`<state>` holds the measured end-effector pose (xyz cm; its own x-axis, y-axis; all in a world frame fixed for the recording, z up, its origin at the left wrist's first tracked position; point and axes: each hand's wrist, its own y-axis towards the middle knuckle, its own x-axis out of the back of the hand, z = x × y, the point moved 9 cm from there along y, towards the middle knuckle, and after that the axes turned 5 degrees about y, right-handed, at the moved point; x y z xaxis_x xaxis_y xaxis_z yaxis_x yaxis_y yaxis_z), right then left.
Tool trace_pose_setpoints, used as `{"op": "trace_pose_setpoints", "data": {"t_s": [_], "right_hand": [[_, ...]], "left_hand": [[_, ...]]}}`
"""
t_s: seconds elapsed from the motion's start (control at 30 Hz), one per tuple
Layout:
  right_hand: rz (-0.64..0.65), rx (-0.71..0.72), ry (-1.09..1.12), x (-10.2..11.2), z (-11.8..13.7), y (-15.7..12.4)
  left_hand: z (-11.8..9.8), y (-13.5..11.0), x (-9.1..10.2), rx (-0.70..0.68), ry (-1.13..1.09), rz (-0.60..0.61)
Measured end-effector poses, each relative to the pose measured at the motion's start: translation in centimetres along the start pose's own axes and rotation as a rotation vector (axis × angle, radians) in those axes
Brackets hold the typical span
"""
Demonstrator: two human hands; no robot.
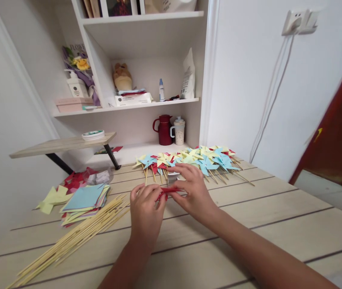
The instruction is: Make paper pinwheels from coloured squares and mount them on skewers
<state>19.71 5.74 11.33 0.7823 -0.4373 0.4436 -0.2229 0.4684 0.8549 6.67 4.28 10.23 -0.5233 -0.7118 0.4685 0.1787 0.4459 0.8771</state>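
The left hand and right hand both pinch one red paper above the table's middle. Far: many pinwheels, too many to count. Left: one paper stack, one skewer bundle. Wooden table, white shelf behind.

Lettering on the white shelf unit
Capitals on the bouquet wrapper at its left end read roughly "FLO…", perhaps "FLOWER"; print on the flat box at its middle is too small.

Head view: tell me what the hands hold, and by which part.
A small red paper, held by both. The left hand pinches its left end in the fingertips, the right hand its right end.
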Motion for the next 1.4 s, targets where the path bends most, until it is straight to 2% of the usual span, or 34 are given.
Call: {"op": "trace_pose_setpoints", "data": {"t_s": [0.13, 0.23, 0.3, 0.4, 0.47, 0.5, 0.6, 0.67, 1.0, 1.17, 1.4], "right_hand": [[0.012, -0.047, 0.085, -0.1, -0.4, 0.1], [0.045, -0.163, 0.213, -0.3, -1.2, 0.2], [0.054, -0.321, 0.348, -0.5, -2.5, 0.1], [0.061, -0.675, 0.670, -1.8, -4.9, -1.1], [0.042, -0.863, 0.891, -2.8, -5.8, -2.1], [0.025, -0.915, 0.975, -3.2, -5.9, -2.4], [0.011, -0.964, 1.101, -3.9, -6.0, -2.8], [0.028, -0.976, 1.118, -4.2, -5.9, -3.0], [0.031, -1.009, 1.054, -5.0, -5.9, -3.6], [0.037, -1.016, 1.066, -5.2, -5.6, -3.6], [0.085, -1.034, 1.064, -5.8, -5.1, -3.9]], "left_hand": [[0.4, 0.1, -0.1, 0.052, -0.066, 0.019], [1.5, 0.3, -0.2, 0.182, -0.186, 0.056], [3.0, 0.2, -0.1, 0.362, -0.326, 0.059], [5.8, -1.1, -0.8, 0.739, -0.613, 0.043], [6.5, -2.1, -2.3, 0.918, -0.787, 0.122], [6.4, -2.5, -3.2, 0.963, -0.852, 0.185], [5.6, -3.0, -4.8, 0.981, -0.979, 0.339], [5.1, -3.0, -5.2, 0.962, -1.037, 0.363], [4.5, -3.1, -5.0, 1.019, -1.020, 0.371], [4.0, -3.2, -5.3, 1.036, -1.086, 0.375], [4.5, -4.2, -6.0, 1.100, -1.118, 0.342]]}}
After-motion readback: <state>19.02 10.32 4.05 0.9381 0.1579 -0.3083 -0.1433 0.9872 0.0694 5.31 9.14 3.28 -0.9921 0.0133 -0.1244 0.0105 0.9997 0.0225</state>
